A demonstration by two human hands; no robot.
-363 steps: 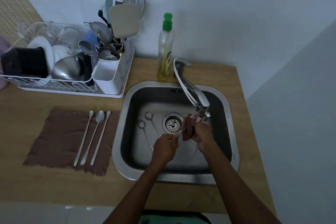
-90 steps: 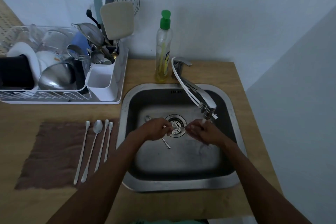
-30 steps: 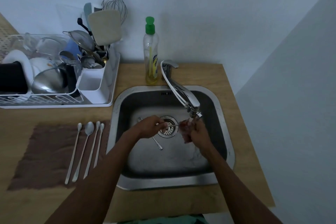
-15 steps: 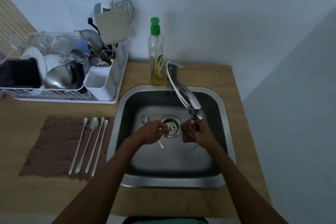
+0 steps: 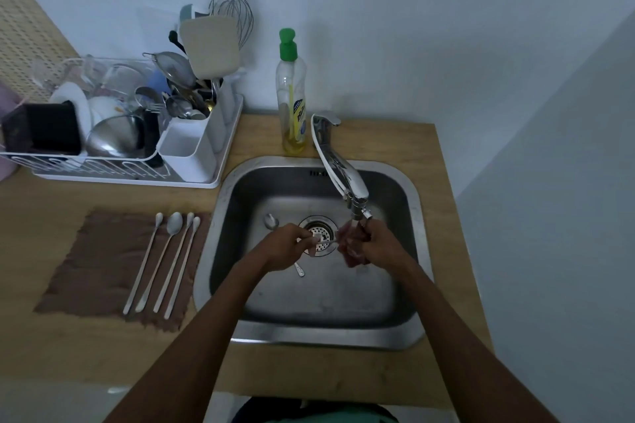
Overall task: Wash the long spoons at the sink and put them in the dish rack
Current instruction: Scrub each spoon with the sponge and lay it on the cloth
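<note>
Over the drain of the steel sink, my left hand pinches the handle of a long spoon. My right hand grips a reddish sponge wrapped around the spoon's other end, just under the tap spout. Another long spoon lies on the sink floor, mostly hidden under my left hand. Several long spoons lie side by side on a brown cloth left of the sink. The white dish rack stands at the back left.
A dish soap bottle with a green cap stands behind the sink beside the tap. The rack is crowded with bowls, a plate, a strainer, a whisk and utensils in a white cutlery holder. A wall closes the right side.
Compared with 12 s ago, one more spoon lies on the cloth and one fewer in the sink. Over the last second my hands stay at the drain, working the sponge along the spoon.
</note>
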